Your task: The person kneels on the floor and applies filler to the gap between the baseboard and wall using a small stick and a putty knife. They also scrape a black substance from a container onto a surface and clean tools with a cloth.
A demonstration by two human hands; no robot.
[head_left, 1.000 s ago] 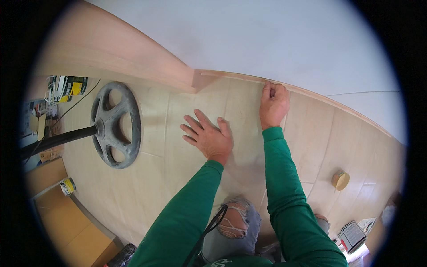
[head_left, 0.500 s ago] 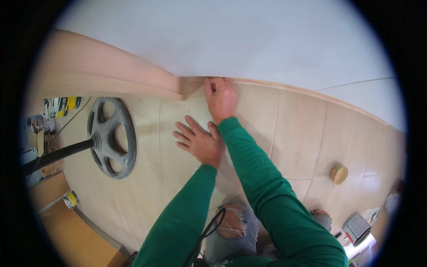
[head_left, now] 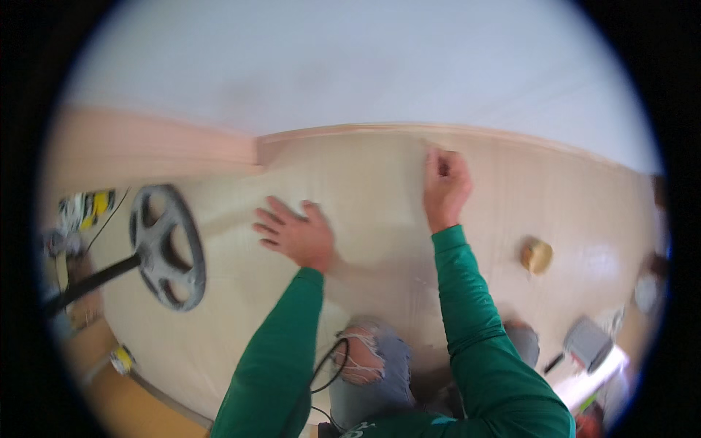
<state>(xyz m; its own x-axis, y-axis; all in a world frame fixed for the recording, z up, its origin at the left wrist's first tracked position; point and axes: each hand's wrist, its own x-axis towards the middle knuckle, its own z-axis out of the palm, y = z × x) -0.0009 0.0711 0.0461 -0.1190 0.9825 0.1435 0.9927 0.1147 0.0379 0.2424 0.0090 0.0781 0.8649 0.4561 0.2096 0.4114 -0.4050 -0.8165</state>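
My left hand [head_left: 296, 235] lies flat on the pale wood-look floor [head_left: 380, 219], fingers spread, holding nothing. My right hand [head_left: 445, 186] reaches forward to the peach baseboard [head_left: 350, 133] where floor meets the white wall [head_left: 350, 66]; its fingers are curled together near the baseboard's lower edge, and I cannot tell whether they pinch anything. Both arms wear green sleeves. My knees in torn grey jeans [head_left: 369, 361] rest on the floor below.
A dark round spoked disc on a long handle [head_left: 166, 247] lies on the floor to the left. A small tan roll [head_left: 537, 255] sits to the right. A grey boxy object [head_left: 588, 343] and clutter lie at the lower right, yellow-black items [head_left: 87, 208] at far left.
My right hand slid left along the baseboard to the corner, then back to the right. The left hand stayed flat on the floor. The view shifted.
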